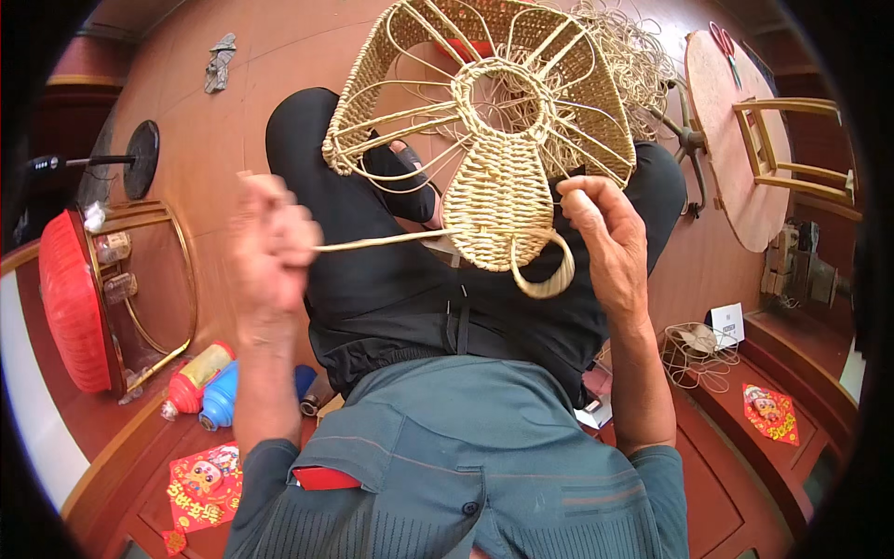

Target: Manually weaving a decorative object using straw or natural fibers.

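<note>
An unfinished straw basket (587, 112) rests between my knees, with a ring and thin spokes stretched inside its braided wall. Below the ring hangs a tightly woven oval panel (498, 200). My left hand (275, 233), blurred by motion, is closed on a straw cord (382, 241) drawn out straight to the left from the panel's lower part. A thicker straw loop (548, 270) curls off the panel's lower right. Beside the panel's right edge, my right hand (607, 228) is closed in a pinch. A thin strand reaches its fingertips; what they hold is too small to make out.
Loose straw cord (629, 56) lies heaped behind the basket. At right stand a round table (736, 200) with red-handled scissors (724, 47) and a small wooden frame (801, 107). A red stool (70, 307) lies at left, near red and blue bottles (219, 396).
</note>
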